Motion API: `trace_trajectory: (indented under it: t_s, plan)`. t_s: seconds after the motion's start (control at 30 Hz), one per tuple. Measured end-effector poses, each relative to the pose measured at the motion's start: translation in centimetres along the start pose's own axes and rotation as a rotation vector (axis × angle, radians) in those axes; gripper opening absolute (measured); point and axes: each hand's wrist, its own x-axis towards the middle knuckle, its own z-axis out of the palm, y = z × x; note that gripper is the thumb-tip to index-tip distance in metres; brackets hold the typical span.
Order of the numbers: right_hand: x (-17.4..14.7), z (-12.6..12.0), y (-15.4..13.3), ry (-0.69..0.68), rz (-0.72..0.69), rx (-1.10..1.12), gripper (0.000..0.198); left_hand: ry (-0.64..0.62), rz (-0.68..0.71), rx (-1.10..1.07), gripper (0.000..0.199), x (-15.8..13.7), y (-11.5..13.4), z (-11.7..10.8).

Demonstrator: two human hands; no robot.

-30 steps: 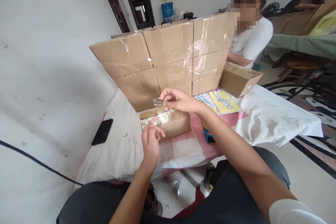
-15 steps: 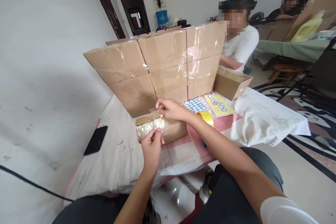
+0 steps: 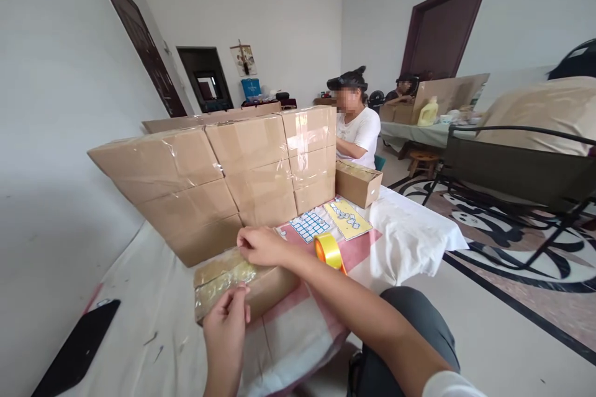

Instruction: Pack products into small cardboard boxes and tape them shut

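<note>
A small cardboard box (image 3: 274, 291) lies in front of me, its top seam covered with shiny, yellowish clear packing tape (image 3: 223, 279). At the box's near edge, my left hand (image 3: 228, 313) is closed in a pinch, thumb against fingers, on an end of the tape. Over the far edge of the top, my right hand (image 3: 261, 245) also pinches the tape, its fingertips partly hidden by the hand itself. Right of the box, by my right forearm, stands a roll of yellow tape (image 3: 328, 250).
A wall of stacked cardboard boxes (image 3: 251, 167) rises behind the small box. Another taped box (image 3: 358, 183) and printed sheets (image 3: 347, 218) lie to the right, a black phone-like slab (image 3: 79, 347) at left. A person in white (image 3: 361, 130) sits across the table.
My view has tilted up and swung right, so everything sits lower and further left. Both hands stay pinched over the box, and the tape between them now looks closer to the box top.
</note>
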Motion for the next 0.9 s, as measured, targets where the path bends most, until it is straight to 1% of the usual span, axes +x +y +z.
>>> trace_trajectory:
  t_s: [0.1, 0.2, 0.33, 0.47, 0.53, 0.63, 0.7, 0.77, 0.9]
  plan:
    - [0.2, 0.4, 0.3, -0.013, -0.04, -0.016, 0.007, -0.004, 0.028, 0.034, 0.035, -0.2, -0.1, 0.0]
    - [0.5, 0.7, 0.6, -0.026, -0.039, -0.016, 0.007, -0.005, 0.032, 0.029, 0.038, -0.3, -0.3, 0.0]
    - [0.7, 1.0, 0.8, -0.039, -0.043, 0.009, 0.008, 0.02, -0.025, -0.005, 0.031, -0.2, -0.2, 0.2]
    - [0.8, 0.8, 0.7, -0.059, -0.052, 0.001, 0.007, 0.03, -0.092, -0.102, 0.034, -0.7, 0.8, 0.3]
    - [0.8, 0.8, 0.6, -0.061, -0.059, -0.001, 0.007, -0.037, -0.144, -0.181, 0.037, -1.2, 1.6, 0.1]
    - [0.8, 0.7, 0.6, -0.072, -0.056, 0.011, 0.009, -0.209, -0.268, -0.308, 0.048, -2.1, 2.5, -0.1]
    - [0.8, 0.7, 0.6, -0.084, -0.06, 0.029, 0.011, -0.263, -0.333, -0.357, 0.054, -2.5, 2.9, -0.2]
    - [0.8, 0.6, 0.5, -0.089, -0.069, 0.042, 0.012, -0.246, -0.339, -0.357, 0.051, -2.6, 2.9, -0.3]
    - [0.8, 0.6, 0.5, -0.082, -0.06, 0.06, 0.013, -0.158, -0.269, -0.313, 0.042, -2.4, 2.6, -0.3]
